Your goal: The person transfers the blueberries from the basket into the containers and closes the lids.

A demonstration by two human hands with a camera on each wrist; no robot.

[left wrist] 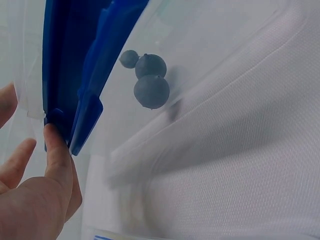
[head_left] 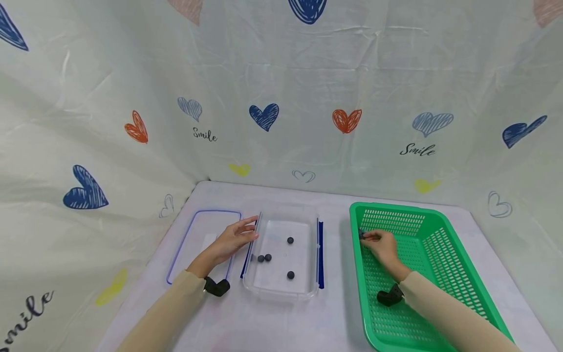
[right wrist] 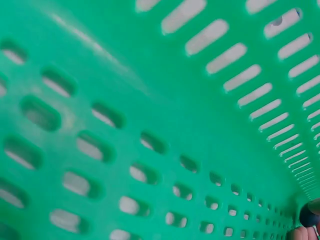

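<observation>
A clear plastic box (head_left: 281,288) with a blue side latch (head_left: 321,254) on each long side stands in the middle of the table. Several small dark grey balls (head_left: 290,275) lie in it, and three grey balls (left wrist: 151,92) show close up in the left wrist view. My left hand (head_left: 235,238) rests at the box's left side, its extended fingers touching the blue latch (left wrist: 75,65). Inside the green basket (head_left: 361,293), by its left wall, my right hand (head_left: 382,247) pinches a dark ball (right wrist: 309,215), mostly hidden by the fingers.
A clear lid with a blue rim (head_left: 182,247) lies on the table left of the box. The slotted basket takes up the right side of the white table (head_left: 336,303). Behind hangs a pale curtain (head_left: 303,88) printed with hearts.
</observation>
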